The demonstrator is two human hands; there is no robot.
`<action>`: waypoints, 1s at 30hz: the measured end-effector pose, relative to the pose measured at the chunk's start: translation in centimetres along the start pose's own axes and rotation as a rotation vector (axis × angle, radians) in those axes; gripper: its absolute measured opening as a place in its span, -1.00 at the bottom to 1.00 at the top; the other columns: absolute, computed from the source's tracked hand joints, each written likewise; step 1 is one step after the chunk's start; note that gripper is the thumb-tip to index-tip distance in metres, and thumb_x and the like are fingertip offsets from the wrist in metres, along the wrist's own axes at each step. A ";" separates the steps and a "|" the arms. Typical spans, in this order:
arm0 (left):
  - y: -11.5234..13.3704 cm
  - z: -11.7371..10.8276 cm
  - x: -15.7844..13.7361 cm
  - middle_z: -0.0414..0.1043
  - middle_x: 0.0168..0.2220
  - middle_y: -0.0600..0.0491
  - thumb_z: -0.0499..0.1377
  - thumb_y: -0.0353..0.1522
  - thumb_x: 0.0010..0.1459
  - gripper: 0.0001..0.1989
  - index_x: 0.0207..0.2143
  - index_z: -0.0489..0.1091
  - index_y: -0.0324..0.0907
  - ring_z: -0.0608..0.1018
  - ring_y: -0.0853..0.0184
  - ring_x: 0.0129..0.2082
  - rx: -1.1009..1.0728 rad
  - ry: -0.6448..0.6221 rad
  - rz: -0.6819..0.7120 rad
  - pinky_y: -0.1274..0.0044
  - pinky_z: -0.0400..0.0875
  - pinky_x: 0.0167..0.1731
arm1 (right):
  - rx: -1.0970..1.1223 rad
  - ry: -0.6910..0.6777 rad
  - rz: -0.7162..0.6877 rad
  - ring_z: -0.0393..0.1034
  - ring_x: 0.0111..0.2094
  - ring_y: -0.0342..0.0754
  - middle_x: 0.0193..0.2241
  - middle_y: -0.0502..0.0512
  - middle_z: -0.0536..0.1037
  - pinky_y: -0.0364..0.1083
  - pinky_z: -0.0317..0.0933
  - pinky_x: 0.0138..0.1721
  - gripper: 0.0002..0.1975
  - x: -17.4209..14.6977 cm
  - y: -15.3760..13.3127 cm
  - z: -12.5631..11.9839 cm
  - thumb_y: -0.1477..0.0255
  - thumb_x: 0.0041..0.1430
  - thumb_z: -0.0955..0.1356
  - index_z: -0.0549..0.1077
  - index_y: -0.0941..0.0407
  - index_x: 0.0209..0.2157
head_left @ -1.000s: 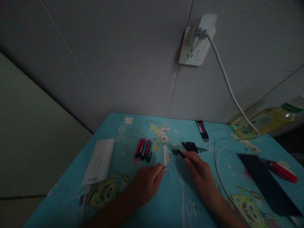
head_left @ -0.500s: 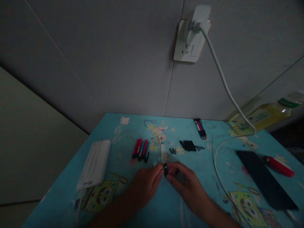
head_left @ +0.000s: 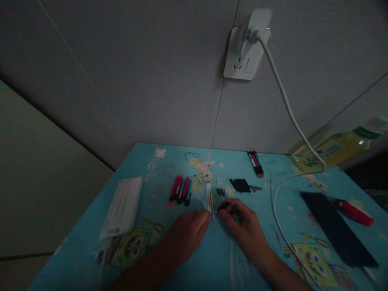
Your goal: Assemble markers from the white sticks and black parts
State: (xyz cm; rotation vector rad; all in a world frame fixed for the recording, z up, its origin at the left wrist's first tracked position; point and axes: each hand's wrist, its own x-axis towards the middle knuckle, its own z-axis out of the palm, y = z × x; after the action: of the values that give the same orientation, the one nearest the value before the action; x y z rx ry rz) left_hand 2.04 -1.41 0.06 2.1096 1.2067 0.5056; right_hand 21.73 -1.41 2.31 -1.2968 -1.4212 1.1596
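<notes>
Head view: the right hand's (head_left: pixel 242 220) fingers are clamped on a small black piece (head_left: pixel 223 206), just right of the white rods (head_left: pixel 208 194) on the surface (head_left: pixel 206 268); the left hand's (head_left: pixel 192 228) fingers pinch a thin piece (head_left: pixel 212 213), details too dim. The black piece looks light, stiff, probably smooth, best held mid-length. Counted: five coloured barrels (head_left: pixel 181 190), three dark bits (head_left: pixel 221 192), three pens (head_left: pixel 256 164); rods uncountable.

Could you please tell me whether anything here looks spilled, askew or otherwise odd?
Nothing looks clearly spilled; the coloured barrels and black tubes lie grouped. Only the bottle of yellow liquid at the right looks odd, appearing to lean strongly, though the wide view may exaggerate that.
</notes>
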 end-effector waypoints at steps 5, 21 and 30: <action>0.0 0.0 0.0 0.43 -0.40 0.10 -0.09 -0.31 0.43 -0.76 -0.27 0.30 -0.14 0.51 0.36 -0.41 0.028 0.007 -0.009 0.57 0.25 -0.39 | 0.136 0.068 0.053 0.40 -0.27 -0.06 -0.34 0.04 0.52 -0.09 0.25 -0.17 -0.79 0.4 -0.3 -1.1 0.27 0.18 0.43 0.48 0.09 -0.22; 0.2 0.0 -0.6 0.52 -0.21 0.02 0.00 -0.27 0.38 -0.75 0.06 0.21 -0.11 0.57 0.24 -0.23 0.045 0.067 0.050 0.44 0.42 -0.23 | 0.041 -0.088 -0.033 0.43 -0.26 -0.09 -0.31 -0.02 0.56 -0.10 0.28 -0.15 -0.80 -0.3 0.7 -0.1 0.39 0.18 0.43 0.46 0.02 -0.14; -0.4 0.0 -0.2 0.42 -0.15 -0.01 -0.02 -0.44 0.38 -0.79 0.00 0.30 -0.13 0.49 0.24 -0.10 0.083 0.106 0.099 0.35 0.44 -0.07 | -0.149 -0.169 -0.101 0.48 -0.19 -0.05 -0.24 0.03 0.61 -0.07 0.32 -0.09 -0.85 -0.1 0.0 -0.9 0.38 0.27 0.38 0.54 0.03 -0.14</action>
State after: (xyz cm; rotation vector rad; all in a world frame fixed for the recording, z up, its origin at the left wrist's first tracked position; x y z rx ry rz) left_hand 1.68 -1.47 -0.22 2.2460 1.2054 0.6290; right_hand 22.59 -1.46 2.46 -1.2358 -1.7047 1.1353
